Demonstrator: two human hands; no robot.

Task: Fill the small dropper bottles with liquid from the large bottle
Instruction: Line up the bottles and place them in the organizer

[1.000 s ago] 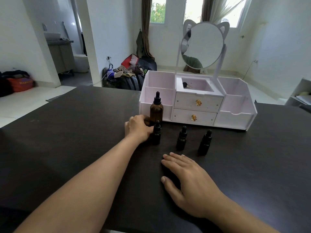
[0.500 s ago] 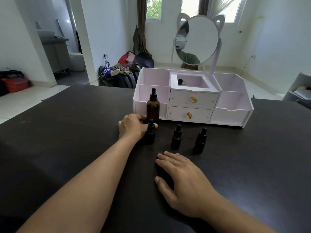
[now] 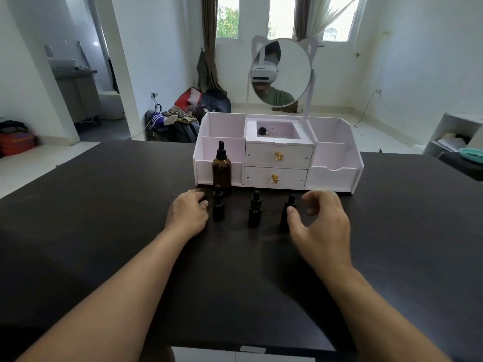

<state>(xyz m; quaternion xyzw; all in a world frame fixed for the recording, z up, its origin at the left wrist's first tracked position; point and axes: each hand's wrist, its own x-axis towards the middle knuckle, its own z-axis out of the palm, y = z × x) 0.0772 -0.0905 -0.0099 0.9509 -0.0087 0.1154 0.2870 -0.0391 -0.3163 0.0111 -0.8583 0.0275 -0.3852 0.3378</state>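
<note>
At a dark table (image 3: 91, 231), we start from the left, where our left hand (image 3: 187, 214) rests with fingers loosely curled and holding nothing, just beside the first small dropper bottle (image 3: 218, 205). We judge it sits there to steady or lift that bottle once filling starts. Directly behind stands the large amber bottle (image 3: 222, 168), upright and capped, against the front of a white organizer (image 3: 334, 176); keeping the supply this close would shorten each transfer. The middle dropper bottle (image 3: 254, 209) stands alone, untouched. The third dropper bottle (image 3: 287, 212) is partly hidden by our right hand (image 3: 320, 223), whose thumb and fingers are spread in an open curve near it, apparently set to close on it, though we cannot tell whether the thumb touches it. All three small bottles are capped and in a row, so we judge that filling has not begun. A cat-eared mirror (image 3: 281, 71) rises above the organizer.
</note>
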